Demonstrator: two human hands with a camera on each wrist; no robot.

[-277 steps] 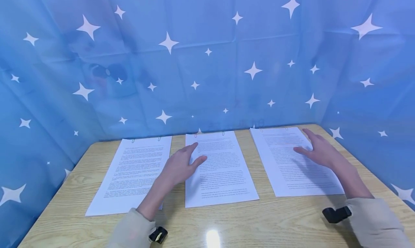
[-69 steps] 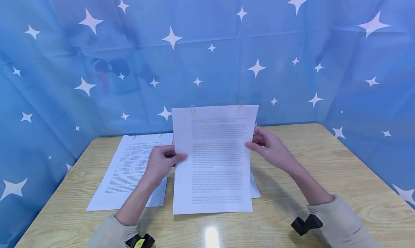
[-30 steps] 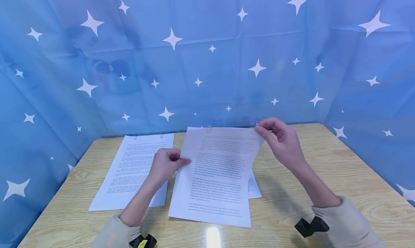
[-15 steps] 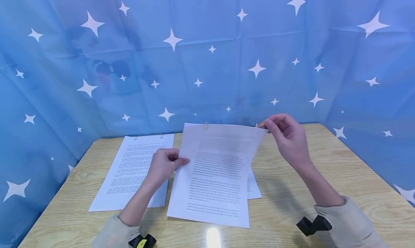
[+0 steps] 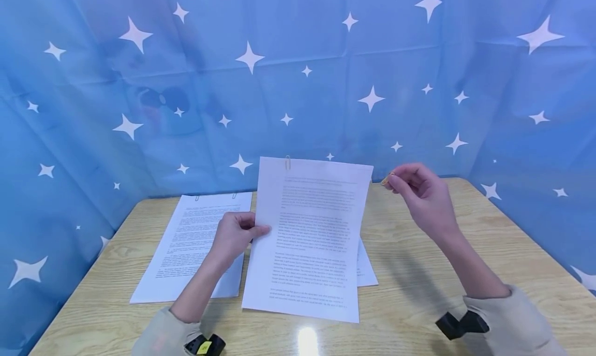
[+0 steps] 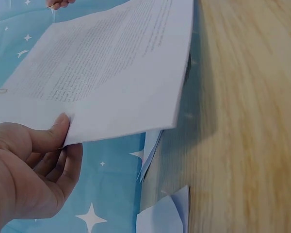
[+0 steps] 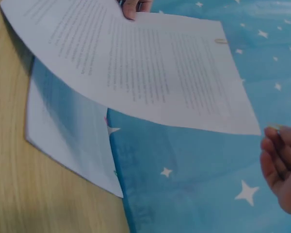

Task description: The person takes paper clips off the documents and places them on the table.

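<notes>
My left hand (image 5: 236, 235) pinches the left edge of a stack of printed paper (image 5: 312, 232), which it holds up tilted over the table. One paper clip (image 5: 287, 163) sits on the stack's top edge, toward the left. Off the top right corner, my right hand (image 5: 428, 201) pinches a small yellow paper clip (image 5: 387, 178) between thumb and fingertips, apart from the paper. In the left wrist view, the thumb (image 6: 58, 132) lies on the printed side with the fingers behind. The right wrist view shows the stack's free corner bending down close to the right hand (image 7: 283, 165).
Another printed stack (image 5: 186, 252) with two paper clips lies at the left of the wooden table (image 5: 405, 320). A further stack (image 5: 367, 265) lies mostly hidden behind the held one. A blue curtain (image 5: 298, 97) with white stars hangs behind and at both sides.
The right-hand stack was lifted and brought to the middle. My right hand moved to its top right corner, pulled the clip off and drew away to the right. The stack now stands more upright.
</notes>
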